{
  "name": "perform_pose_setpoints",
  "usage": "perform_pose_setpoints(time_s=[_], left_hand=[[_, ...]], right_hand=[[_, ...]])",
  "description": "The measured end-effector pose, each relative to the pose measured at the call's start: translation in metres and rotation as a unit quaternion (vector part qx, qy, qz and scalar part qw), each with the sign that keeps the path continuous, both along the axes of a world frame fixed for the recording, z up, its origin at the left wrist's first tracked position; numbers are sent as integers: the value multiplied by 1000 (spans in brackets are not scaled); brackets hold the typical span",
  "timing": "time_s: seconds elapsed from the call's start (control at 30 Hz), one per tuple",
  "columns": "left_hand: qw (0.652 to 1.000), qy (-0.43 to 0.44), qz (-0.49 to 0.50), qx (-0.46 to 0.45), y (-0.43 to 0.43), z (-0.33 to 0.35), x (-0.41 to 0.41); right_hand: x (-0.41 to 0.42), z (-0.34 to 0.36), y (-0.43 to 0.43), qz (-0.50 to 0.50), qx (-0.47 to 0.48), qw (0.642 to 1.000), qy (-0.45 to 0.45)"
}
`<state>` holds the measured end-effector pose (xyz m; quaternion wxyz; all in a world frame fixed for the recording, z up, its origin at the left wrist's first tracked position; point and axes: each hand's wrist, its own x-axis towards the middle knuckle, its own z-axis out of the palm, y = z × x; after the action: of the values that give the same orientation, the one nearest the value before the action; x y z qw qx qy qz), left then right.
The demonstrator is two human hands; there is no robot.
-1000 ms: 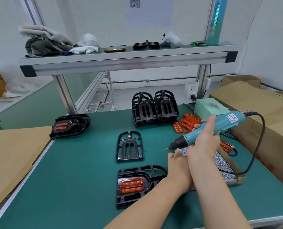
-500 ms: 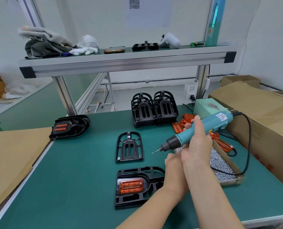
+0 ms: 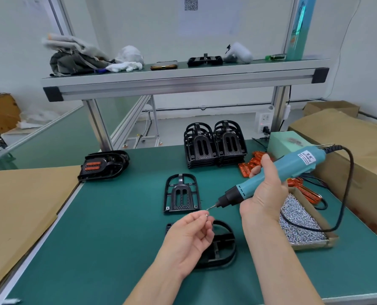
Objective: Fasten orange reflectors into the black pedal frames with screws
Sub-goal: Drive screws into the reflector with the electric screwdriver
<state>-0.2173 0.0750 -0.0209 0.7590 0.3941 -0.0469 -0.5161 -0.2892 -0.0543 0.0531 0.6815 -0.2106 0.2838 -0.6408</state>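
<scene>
– While the screw point(image 3: 206, 214) is pinched between the thumb and forefinger of my left hand point(image 3: 189, 236), it is held over the black pedal frame point(image 3: 223, 245), which lies flat on the green mat point(image 3: 117, 227). My other fingers are loosely curled, palm up.
– Status of the reflector in that frame?
– I cannot tell. My left hand covers that part of the frame.
– Right hand?
– My right hand point(image 3: 265, 194) is wrapped around the barrel of the electric screwdriver point(image 3: 293, 170). The tool is tilted, with the bit pointing down and to the left. The bit tip is just beside the screw, but I cannot tell whether they touch.
– Surrounding parts?
– One empty frame point(image 3: 181, 194) lies just beyond the working frame. Two stacks of frames point(image 3: 215, 144) stand further back. Loose orange reflectors point(image 3: 249, 166) lie to the right of the stacks, partly behind my right hand. An open tray of screws point(image 3: 299, 221) sits beside my right wrist. A finished pedal point(image 3: 104, 165) with orange inserts rests at the mat's far left edge.
</scene>
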Motion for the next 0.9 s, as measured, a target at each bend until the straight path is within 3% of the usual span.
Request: perform_pose_setpoints(time_s=[0.47, 0.77, 0.9], left_hand=[[994, 91, 55, -10, 21, 1, 6], [993, 76, 85, -22, 21, -5, 2], [995, 31, 93, -23, 23, -8, 1]], right_hand=[[22, -10, 25, 9, -56, 998, 42], [21, -13, 28, 4, -63, 997, 46], [19, -16, 27, 7, -62, 997, 53]])
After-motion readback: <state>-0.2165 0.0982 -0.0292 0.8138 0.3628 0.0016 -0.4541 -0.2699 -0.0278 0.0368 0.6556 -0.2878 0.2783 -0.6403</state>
